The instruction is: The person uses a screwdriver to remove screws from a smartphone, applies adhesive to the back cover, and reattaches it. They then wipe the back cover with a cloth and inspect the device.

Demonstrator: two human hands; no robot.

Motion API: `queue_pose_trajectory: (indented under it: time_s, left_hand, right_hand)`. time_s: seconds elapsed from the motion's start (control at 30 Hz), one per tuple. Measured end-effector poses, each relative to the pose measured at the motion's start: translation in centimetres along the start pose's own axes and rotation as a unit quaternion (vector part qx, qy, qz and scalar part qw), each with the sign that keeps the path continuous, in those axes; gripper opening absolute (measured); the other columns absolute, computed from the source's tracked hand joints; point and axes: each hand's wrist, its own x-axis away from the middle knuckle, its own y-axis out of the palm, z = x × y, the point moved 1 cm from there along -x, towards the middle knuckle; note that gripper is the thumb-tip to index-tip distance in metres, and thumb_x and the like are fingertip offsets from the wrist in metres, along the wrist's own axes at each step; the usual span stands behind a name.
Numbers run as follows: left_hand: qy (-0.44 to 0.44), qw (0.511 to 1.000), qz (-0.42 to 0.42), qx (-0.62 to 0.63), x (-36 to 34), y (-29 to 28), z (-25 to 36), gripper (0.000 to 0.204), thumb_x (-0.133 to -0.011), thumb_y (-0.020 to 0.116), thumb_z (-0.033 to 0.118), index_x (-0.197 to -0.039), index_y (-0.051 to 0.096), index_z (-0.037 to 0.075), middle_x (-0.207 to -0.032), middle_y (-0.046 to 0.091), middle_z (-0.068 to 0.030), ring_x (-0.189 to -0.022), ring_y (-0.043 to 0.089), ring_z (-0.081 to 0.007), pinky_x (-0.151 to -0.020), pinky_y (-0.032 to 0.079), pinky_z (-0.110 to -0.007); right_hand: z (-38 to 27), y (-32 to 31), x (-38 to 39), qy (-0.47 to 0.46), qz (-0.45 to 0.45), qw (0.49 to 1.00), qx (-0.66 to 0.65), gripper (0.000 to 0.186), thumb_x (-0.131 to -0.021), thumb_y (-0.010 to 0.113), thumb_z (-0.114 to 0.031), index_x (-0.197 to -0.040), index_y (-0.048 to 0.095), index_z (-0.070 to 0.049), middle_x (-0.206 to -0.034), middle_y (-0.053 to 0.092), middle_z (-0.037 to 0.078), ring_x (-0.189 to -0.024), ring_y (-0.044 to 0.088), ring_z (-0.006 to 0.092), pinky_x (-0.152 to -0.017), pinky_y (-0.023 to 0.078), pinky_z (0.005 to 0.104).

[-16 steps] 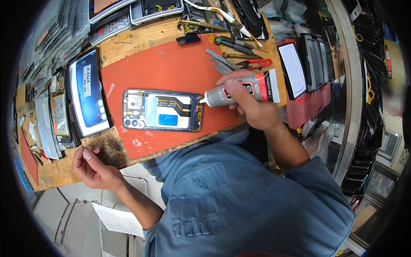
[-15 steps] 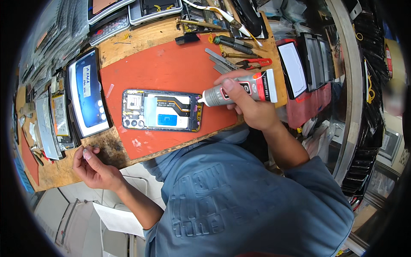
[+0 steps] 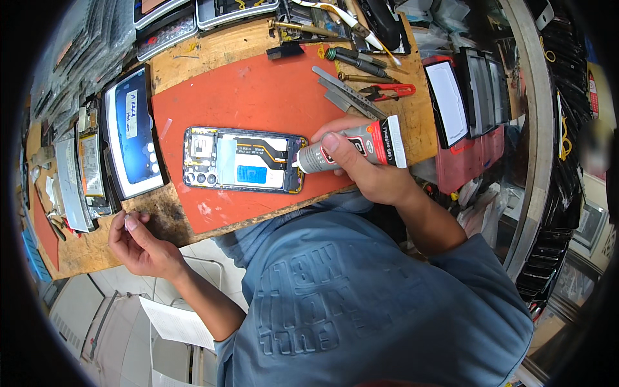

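A phone with its back off (image 3: 225, 145) lies on the orange-red mat (image 3: 258, 90), its battery, flex cables and camera lenses exposed. My right hand (image 3: 367, 169) is wrapped around a grey and red glue tube (image 3: 388, 138), thumb on top. The tube's narrow nozzle points left and sits at the right end of the phone's frame; whether it touches is too small to tell. At the table's near left edge rests my left hand (image 3: 145, 248), fingers curled with thumb and forefinger close together. What they pinch, if anything, I cannot make out.
Metal tools (image 3: 342, 90), red-handled snips (image 3: 390, 91) and screwdrivers (image 3: 354, 61) lie beyond the tube. A boxed phone screen (image 3: 132, 135) stands left of the mat, beside phone parts (image 3: 90, 168). Trays (image 3: 235, 14) line the back; a white-faced panel (image 3: 445, 103) lies right.
My right hand has brought the tube slightly left and nearer to me, its nozzle shifting down along the phone's right end. The left hand stays almost in place.
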Motion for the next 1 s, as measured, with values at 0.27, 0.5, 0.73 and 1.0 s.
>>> queue_pose_trajectory:
  time_s: [0.27,0.5,0.73,1.0]
  left_hand:
    - [0.005,1.000,-0.003,-0.001,-0.1,0.1,0.2,0.018,-0.111,0.064,0.006,-0.123,0.066,-0.007,-0.102,0.070,-0.0130,-0.083,0.063,-0.0153,-0.076,0.054,-0.029]
    - [0.000,0.995,-0.018,-0.094,-0.1,-0.1,0.7,0.025,-0.115,0.062,0.013,-0.126,0.072,-0.006,-0.107,0.070,-0.0100,-0.089,0.064,-0.0155,-0.079,0.054,-0.029]
    - [-0.064,0.995,-0.068,0.019,1.5,3.6,6.5,0.025,-0.111,0.064,0.006,-0.131,0.070,-0.007,-0.121,0.068,-0.0114,-0.109,0.066,-0.0159,-0.098,0.053,-0.031]
    - [-0.126,0.921,-0.160,0.330,0.7,11.6,11.1,0.022,-0.115,0.061,0.016,-0.123,0.060,-0.005,-0.115,0.073,-0.0194,-0.105,0.076,-0.0296,-0.098,0.064,-0.046]
  right_hand:
    - [0.2,0.8,0.9,0.020,0.007,0.999,-0.030,0.027,-0.105,0.076,-0.024,-0.107,0.080,0.002,-0.083,0.077,0.007,-0.075,0.068,0.0093,-0.068,0.055,0.0294]
    - [0.8,0.9,1.6,-0.030,-0.056,0.998,0.011,0.031,-0.112,0.065,-0.030,-0.116,0.077,-0.002,-0.100,0.076,0.007,-0.076,0.066,0.0088,-0.066,0.055,0.0265]
    - [2.1,-2.2,-1.7,-0.147,-0.091,0.891,-0.419,0.063,-0.116,0.049,-0.050,-0.153,0.050,0.001,-0.128,0.072,0.019,-0.100,0.073,0.0240,-0.082,0.061,0.0337]
    - [-0.3,1.2,-3.1,-0.089,-0.063,0.801,-0.588,0.050,-0.109,0.069,-0.020,-0.152,0.052,-0.003,-0.122,0.071,0.013,-0.104,0.065,0.0230,-0.092,0.052,0.0339]
